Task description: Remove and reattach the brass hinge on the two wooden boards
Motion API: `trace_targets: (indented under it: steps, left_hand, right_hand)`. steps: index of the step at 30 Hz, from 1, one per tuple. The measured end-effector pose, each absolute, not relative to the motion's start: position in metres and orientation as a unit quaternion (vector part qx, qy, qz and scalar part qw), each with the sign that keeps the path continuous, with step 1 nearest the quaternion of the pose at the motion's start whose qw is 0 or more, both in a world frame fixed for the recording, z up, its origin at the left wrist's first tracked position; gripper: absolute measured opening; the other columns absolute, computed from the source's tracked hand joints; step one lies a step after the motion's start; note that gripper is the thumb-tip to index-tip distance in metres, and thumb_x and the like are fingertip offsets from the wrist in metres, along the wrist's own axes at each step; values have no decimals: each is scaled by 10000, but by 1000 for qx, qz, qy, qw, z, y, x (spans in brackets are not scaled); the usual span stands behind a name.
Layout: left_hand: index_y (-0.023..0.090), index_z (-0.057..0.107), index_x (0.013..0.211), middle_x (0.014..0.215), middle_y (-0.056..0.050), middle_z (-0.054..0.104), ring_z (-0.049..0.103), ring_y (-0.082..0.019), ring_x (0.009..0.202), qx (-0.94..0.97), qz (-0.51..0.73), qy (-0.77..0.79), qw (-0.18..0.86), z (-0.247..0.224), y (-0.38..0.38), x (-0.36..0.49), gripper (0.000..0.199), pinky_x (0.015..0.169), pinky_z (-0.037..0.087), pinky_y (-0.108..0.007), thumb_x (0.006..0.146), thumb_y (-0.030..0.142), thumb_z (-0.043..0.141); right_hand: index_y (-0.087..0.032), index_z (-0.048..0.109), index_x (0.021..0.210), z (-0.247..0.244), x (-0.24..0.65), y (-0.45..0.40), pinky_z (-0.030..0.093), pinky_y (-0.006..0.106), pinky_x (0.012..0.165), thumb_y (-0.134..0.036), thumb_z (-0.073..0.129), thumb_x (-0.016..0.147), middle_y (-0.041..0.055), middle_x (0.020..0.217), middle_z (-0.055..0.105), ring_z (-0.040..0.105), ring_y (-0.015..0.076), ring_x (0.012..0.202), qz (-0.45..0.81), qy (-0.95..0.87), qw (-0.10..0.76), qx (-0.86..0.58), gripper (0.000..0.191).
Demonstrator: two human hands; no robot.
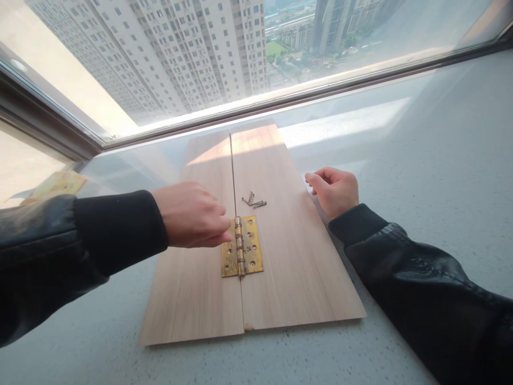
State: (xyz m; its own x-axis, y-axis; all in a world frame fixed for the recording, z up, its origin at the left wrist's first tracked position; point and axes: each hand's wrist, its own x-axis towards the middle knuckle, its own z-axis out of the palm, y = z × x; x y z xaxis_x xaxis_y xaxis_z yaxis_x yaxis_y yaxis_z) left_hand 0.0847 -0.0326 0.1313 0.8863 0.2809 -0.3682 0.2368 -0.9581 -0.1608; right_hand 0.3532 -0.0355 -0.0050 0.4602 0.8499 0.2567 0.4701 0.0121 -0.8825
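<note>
Two pale wooden boards lie side by side, a left board [192, 299] and a right board [296, 267], with a narrow seam between them. Across that seam a worn brass hinge [250, 246] lies spread flat. Just above it, several small screws [256, 203] rest loose on the right board. My left hand [196, 216] is closed over the hinge's upper left part and hides some of its holes. Whatever its fingers may hold is hidden. Beside the right board's edge, my right hand [336, 190] is curled closed, and its inner fingers are hidden too.
The boards lie on a pale speckled stone sill [441, 176]. Behind them runs a dark window frame [280, 99] with glass above it. At the far left is a yellowish packet [56, 187], partly behind my left sleeve. A chip marks the right board's near edge.
</note>
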Motion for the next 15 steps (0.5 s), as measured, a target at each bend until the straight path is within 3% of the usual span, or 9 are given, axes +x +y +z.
trace_targets:
  steps: [3,7,11,15]
  left_hand:
    - [191,452,573,522,-10,472,283,-121,471,-926,196,-317,55,135,-40,90,439,478,168,-291,901,482,459]
    - [195,482,513,489,-55,495,347,-135,426,-827,214,-518,42,140,-45,92,649,435,237,-277,840,728,307]
    - [185,500,473,489,-67,514,361,-137,406,-814,240,-527,38,138,-44,91,625,434,241,-286,885,601,283]
    - [189,504,454,453,-36,434,245,-133,423,-871,227,-428,83,130,-41,85,549,460,207,-311,901,419,285]
  right_hand:
    - [-213,607,541,-5,354,-36,416,318,569,-348,628,717,-18,475,534,525,166,520,185,-487,521,-677,223]
    - [-213,608,540,-5,354,-35,405,316,563,-343,636,713,-17,475,534,522,165,518,187,-486,522,-676,218]
    - [-213,604,532,-6,355,-36,396,315,559,-341,638,711,-17,468,525,512,162,511,187,-485,524,-675,223]
    - [-214,613,541,-6,354,-35,398,315,557,-347,638,712,-19,466,526,512,163,508,187,-483,528,-673,218]
